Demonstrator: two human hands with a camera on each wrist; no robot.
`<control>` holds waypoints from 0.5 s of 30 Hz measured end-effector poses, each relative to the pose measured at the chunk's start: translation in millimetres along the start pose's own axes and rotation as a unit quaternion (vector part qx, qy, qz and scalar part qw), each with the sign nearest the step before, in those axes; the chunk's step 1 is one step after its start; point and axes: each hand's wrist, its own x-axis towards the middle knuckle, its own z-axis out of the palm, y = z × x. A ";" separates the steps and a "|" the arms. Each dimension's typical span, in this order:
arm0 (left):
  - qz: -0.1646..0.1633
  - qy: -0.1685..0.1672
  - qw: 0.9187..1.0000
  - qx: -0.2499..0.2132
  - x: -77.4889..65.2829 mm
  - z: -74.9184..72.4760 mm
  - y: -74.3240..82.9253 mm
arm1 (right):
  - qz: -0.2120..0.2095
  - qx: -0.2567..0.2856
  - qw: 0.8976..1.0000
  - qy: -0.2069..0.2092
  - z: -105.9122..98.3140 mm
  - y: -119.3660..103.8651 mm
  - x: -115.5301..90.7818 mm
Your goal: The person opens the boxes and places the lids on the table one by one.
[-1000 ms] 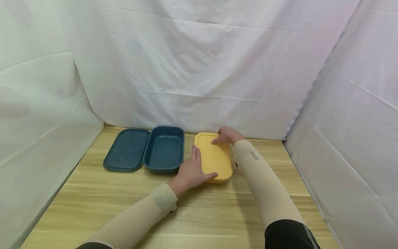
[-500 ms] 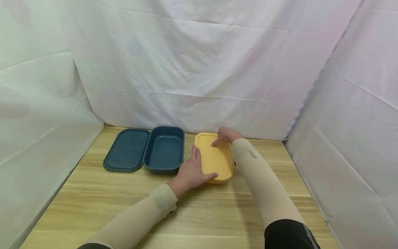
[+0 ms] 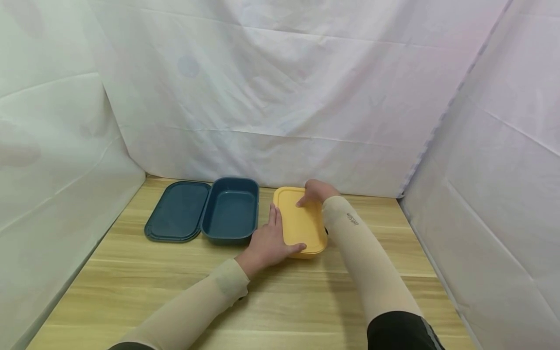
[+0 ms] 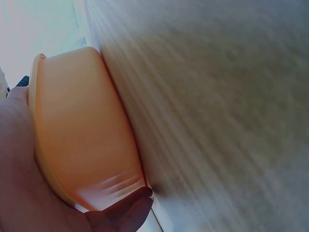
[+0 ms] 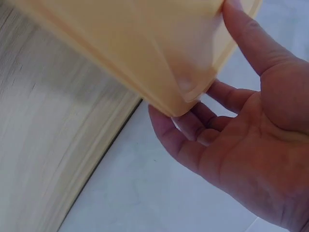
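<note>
A yellow rectangular food container [image 4: 87,125] stands on the table with its yellow lid [image 3: 304,226] on top. My left hand [image 3: 269,243] holds its near left part, thumb over the lid and fingers stretched along the side wall. At the far right corner, my right hand [image 3: 320,190] pinches the lid's rim, its thumb on top and its other fingers [image 5: 169,133] curled at the corner edge. Just left of the yellow container is an uncovered dark blue container [image 3: 232,214] with nothing inside.
A dark blue lid [image 3: 179,211] lies flat at the far left, against the blue container. White cloth [image 3: 280,97] hangs behind the wooden table [image 3: 280,306] and along both sides, close behind the containers.
The right hand and forearm have shifted slightly left and toward the near side. The left hand, both containers and the blue lid look unmoved.
</note>
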 end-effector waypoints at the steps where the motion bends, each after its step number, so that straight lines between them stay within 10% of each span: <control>1: 0.000 0.000 1.000 0.000 0.2 0.2 -0.2 | 0.005 0.000 1.000 0.000 0.5 -0.5 0.9; 15: -0.003 -0.003 1.000 -0.005 0.3 -1.3 0.5 | 0.021 0.018 1.000 0.007 0.3 -7.1 -1.4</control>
